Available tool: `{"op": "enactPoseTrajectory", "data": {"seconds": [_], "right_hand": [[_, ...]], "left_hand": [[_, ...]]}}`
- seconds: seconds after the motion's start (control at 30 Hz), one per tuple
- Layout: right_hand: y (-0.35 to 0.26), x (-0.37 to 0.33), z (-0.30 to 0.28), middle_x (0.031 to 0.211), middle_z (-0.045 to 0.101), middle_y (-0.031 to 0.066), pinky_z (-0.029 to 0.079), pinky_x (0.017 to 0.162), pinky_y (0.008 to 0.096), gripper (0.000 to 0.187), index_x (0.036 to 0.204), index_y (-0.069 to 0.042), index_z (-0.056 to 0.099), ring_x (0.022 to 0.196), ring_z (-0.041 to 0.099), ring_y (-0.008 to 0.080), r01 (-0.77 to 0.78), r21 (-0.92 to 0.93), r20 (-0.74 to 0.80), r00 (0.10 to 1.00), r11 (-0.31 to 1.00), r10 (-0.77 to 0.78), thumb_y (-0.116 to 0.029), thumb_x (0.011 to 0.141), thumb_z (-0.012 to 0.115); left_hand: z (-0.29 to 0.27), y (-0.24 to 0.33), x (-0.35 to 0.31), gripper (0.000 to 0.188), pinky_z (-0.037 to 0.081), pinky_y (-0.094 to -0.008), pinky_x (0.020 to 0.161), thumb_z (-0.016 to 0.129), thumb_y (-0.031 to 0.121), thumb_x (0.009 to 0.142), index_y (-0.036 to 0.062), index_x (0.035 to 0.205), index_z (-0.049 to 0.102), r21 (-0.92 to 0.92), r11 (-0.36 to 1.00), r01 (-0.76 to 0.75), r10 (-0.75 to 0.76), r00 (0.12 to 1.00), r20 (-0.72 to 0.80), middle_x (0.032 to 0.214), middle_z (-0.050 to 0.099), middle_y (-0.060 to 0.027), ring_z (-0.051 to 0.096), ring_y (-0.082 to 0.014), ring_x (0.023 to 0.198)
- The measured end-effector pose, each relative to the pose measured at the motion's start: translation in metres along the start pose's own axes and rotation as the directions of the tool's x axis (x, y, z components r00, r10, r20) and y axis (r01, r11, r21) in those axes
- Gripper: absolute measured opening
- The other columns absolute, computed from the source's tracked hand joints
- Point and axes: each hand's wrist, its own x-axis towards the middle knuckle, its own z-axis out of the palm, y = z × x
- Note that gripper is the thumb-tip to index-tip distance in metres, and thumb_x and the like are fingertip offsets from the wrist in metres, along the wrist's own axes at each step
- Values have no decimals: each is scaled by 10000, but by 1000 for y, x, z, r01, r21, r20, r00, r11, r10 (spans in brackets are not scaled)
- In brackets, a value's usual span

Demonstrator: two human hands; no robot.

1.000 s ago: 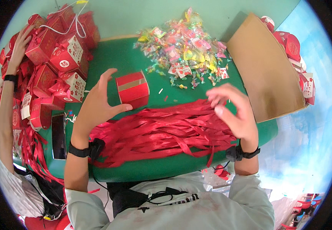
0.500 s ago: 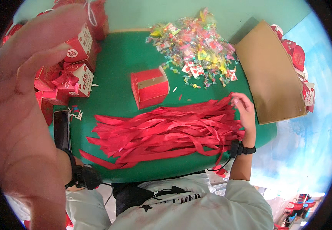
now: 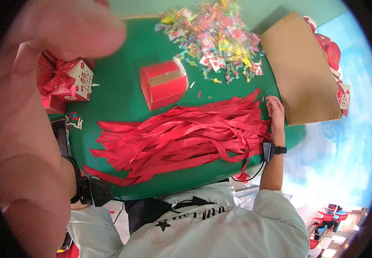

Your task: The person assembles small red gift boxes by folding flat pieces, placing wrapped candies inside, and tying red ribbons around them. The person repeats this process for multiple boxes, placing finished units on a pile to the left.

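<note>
1. The green desk (image 3: 126, 64) spreads beneath and between both hands, a base for all the loose goods.
2. The brown cardboard (image 3: 304, 73) stands ahead and right of the right hand, perhaps as a barrier holding back the red pieces (image 3: 333, 56) behind it.
3. The red ribbons (image 3: 181, 137) lie between the hands, just left of the right one, strands roughly lengthwise, probably so that single ends stay easy to pick out.
4. Wrapped candies (image 3: 220, 43) are heaped ahead and left of the right hand, seemingly pushed back to leave working room.
5. Patterned boxes (image 3: 80, 79) sit beyond the left hand, partly hidden by it.
6. The red box (image 3: 164, 81) rests between the hands, past the ribbons, untouched.
7. The left hand (image 3: 27, 124) looms blurred near the lens (its reason unclear); I cannot tell how wide it is. The right hand (image 3: 276, 109) is loosely bent beside the ribbon ends, apparently at rest, nothing seen in it.
8. White strips (image 3: 79, 124) lie scattered right of the left hand.
</note>
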Motion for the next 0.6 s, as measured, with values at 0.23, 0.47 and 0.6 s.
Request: {"op": "enactPoseTrajectory", "data": {"seconds": [0.23, 0.47, 0.6], "right_hand": [[-4, -12, -5, 990, 694, -63, 437, 705, 217, 195, 1169, -79, 780, 832, 575, 37, 3, 31, -41, 999, 1000, -2, -245, 1092, 711], [2, -1, 13, 862, 624, -86, 317, 580, 220, 244, 1160, -107, 775, 689, 486, 14, 77, 27, -1, 997, 997, -77, -312, 1117, 651], [3, -4, 1, 853, 637, -92, 320, 582, 217, 234, 1135, -114, 785, 699, 498, 14, 54, -58, -34, 998, 997, -56, -313, 1104, 666]], "left_hand": [[2, -5, -1, 455, 523, -390, 1022, 680, 324, 1039, -6, 1352, 670, -39, 999, -8, 9, 1000, 29, 1288, 713, -173, 669, -281, 1197], [7, 8, 4, 398, 531, -374, 981, 671, 294, 1052, 0, 1320, 696, -13, 1000, 11, -10, 998, 67, 1246, 729, -150, 684, -262, 1143], [14, 8, 6, 368, 536, -365, 957, 666, 277, 1059, 4, 1302, 711, -4, 1000, 17, -17, 995, 96, 1222, 738, -137, 692, -251, 1112]]}}
